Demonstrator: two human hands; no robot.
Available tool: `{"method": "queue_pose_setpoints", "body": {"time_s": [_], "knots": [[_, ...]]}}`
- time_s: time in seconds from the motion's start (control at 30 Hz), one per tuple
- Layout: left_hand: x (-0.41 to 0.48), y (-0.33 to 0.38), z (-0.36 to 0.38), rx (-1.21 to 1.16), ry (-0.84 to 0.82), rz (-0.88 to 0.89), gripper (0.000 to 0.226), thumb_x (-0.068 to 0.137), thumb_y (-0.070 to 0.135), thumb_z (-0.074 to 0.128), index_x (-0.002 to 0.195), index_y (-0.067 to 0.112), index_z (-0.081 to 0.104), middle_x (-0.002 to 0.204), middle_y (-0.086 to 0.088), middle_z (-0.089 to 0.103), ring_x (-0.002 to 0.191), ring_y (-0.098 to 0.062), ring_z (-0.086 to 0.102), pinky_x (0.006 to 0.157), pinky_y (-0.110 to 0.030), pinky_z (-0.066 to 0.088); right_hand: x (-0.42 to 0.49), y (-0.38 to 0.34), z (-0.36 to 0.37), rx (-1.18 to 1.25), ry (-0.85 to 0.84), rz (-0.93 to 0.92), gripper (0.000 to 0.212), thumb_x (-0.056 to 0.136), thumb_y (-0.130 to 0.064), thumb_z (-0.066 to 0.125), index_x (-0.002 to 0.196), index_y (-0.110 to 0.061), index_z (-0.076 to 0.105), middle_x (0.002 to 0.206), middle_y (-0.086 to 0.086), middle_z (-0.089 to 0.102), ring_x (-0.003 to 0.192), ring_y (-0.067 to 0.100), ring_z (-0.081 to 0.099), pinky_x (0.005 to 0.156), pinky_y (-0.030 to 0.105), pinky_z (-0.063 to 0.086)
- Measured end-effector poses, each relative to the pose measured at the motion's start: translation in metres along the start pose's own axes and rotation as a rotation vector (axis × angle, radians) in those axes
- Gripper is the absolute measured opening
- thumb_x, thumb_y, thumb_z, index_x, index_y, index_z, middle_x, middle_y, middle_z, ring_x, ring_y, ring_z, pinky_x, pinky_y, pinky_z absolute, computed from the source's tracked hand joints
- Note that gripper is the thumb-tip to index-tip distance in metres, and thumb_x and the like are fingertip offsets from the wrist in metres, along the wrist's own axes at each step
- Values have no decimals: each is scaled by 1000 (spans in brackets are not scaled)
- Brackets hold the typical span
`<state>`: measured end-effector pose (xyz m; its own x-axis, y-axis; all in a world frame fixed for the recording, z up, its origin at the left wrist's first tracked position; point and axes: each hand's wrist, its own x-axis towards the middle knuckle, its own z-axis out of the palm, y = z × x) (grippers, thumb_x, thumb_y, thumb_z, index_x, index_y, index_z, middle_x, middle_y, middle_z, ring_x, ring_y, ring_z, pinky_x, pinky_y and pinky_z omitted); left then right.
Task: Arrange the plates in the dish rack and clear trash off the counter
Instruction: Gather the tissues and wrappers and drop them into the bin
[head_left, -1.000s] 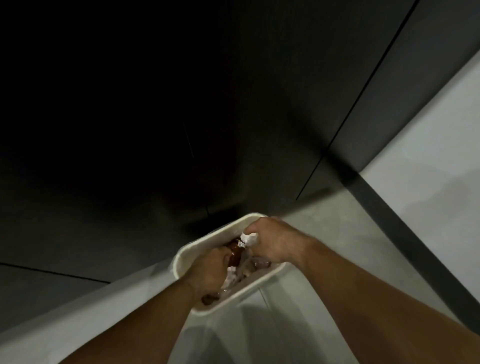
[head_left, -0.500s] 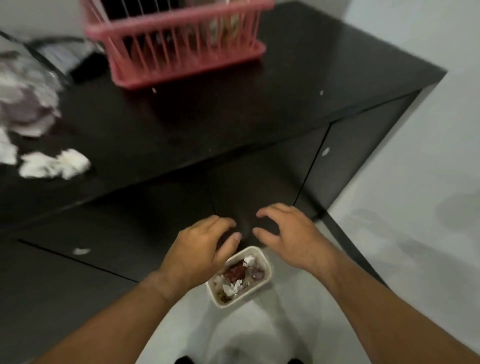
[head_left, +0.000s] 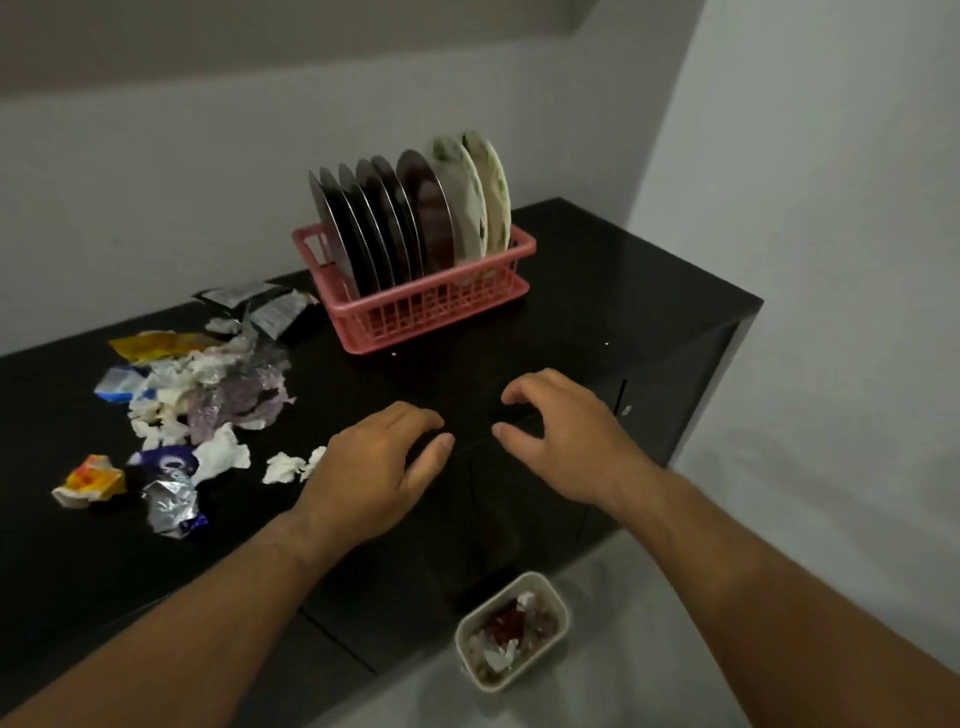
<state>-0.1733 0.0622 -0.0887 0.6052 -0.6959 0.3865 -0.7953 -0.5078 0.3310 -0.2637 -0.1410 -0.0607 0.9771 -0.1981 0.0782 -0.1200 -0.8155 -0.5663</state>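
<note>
Several plates (head_left: 415, 218) stand upright in a pink dish rack (head_left: 441, 312) at the back of the dark counter (head_left: 597, 291). A heap of crumpled wrappers and tissue, the trash (head_left: 202, 395), lies on the counter's left half. My left hand (head_left: 374, 467) and my right hand (head_left: 561, 431) hover side by side over the counter's front edge, both empty with fingers curled and apart. On the floor below stands a small white bin (head_left: 511, 631) holding scraps.
Dark cabinet doors (head_left: 670, 415) run under the counter. Pale walls close in behind and at the right. Light floor (head_left: 649, 649) lies around the bin.
Both hands left the bin, rose and now hang over the counter edge. My view lifted from the bin to the counter, bringing the rack, plates and trash into sight.
</note>
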Motion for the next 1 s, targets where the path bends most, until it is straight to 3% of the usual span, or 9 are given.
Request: {"method": "queue_pose_setpoints", "body": {"time_s": [0.17,0.27,0.43,0.57,0.7,1.0], "knots": [[-8,-30,-39,-22,51,15,33,94,48,46,106,24,65,95,13,61,78,-3,58,68,-21,48,0,-50,13,14,30,32,34,94,-38,63,125,-28,55,125,-11,52,115,6,52,97,32,50],[-15,-54,-55,-56,76,-20,36,94,48,41,104,23,65,93,13,60,79,-4,58,69,-22,47,0,-68,25,21,-43,46,34,94,-37,63,126,-30,55,125,-12,52,114,6,53,97,33,51],[-26,-87,-71,-90,132,-187,20,99,26,50,106,19,67,98,8,63,88,-2,55,76,-16,42,13,-88,53,-7,-171,-10,38,94,-36,63,131,-32,54,131,-12,49,117,6,51,100,35,50],[-49,-101,-79,-58,84,-248,20,98,25,51,112,21,65,100,11,61,88,4,53,75,-14,41,29,-102,80,-50,-249,-108,41,95,-36,62,135,-32,52,137,-14,44,122,7,47,103,32,45],[-58,-117,-84,-42,64,-278,23,98,25,51,116,20,64,106,8,62,92,-1,55,74,-15,40,36,-109,108,-117,-289,-172,44,97,-37,59,139,-27,51,141,-10,42,125,10,45,103,31,43],[-48,-170,-70,-47,-62,-237,27,97,29,54,121,20,63,117,7,59,103,-6,56,86,-22,46,67,-111,155,-202,-256,-104,65,92,-53,60,149,-30,36,148,-8,32,130,14,38,106,34,41]]}}
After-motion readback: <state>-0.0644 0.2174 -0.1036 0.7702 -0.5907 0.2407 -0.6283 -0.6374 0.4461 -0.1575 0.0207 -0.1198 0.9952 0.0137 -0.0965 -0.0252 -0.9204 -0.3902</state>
